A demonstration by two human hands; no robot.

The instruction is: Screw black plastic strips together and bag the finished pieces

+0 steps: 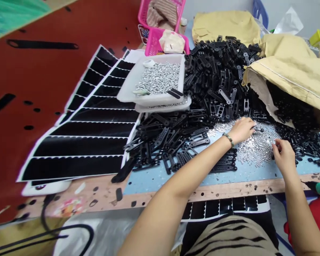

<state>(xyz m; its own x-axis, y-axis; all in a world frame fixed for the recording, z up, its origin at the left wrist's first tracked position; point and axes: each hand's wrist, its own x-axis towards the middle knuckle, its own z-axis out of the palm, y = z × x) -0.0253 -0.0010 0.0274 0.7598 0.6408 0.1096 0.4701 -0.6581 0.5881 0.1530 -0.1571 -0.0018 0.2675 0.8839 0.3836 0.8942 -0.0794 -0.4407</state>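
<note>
**Both hands at a spread of loose screws, near right part of the bench**

Overlapping sheets of black strips (96, 142) fan across the left end of the bench (162, 177) and hang past its near edge. Beside them, toward the far edge, a white tray (128, 85) sits on a second tray and carries silver screws (160, 76). Behind it are pink baskets (152, 44). A heap of black plastic parts (216, 71) fills the middle of the bench from the far edge forward and crowds the working area on its left, far and right sides.

The loose screws (256, 151) lie on the pale blue top, inside this heap, toward the near right.

- **Left hand:** The left hand (241, 129), with a bead bracelet (229, 138) at the wrist, rests on the far left margin of the screws. Its grip is narrow, with the fingers curled together. Whether it encloses anything cannot be told.
- **Right hand:** The right hand (284, 156) touches the right margin of the screws, fingertips drawn close. Its contents are likewise not discernible.

A yellow sack (296, 67) lies open at the far right corner, with black parts spilling from its mouth just beyond the right hand.
</note>
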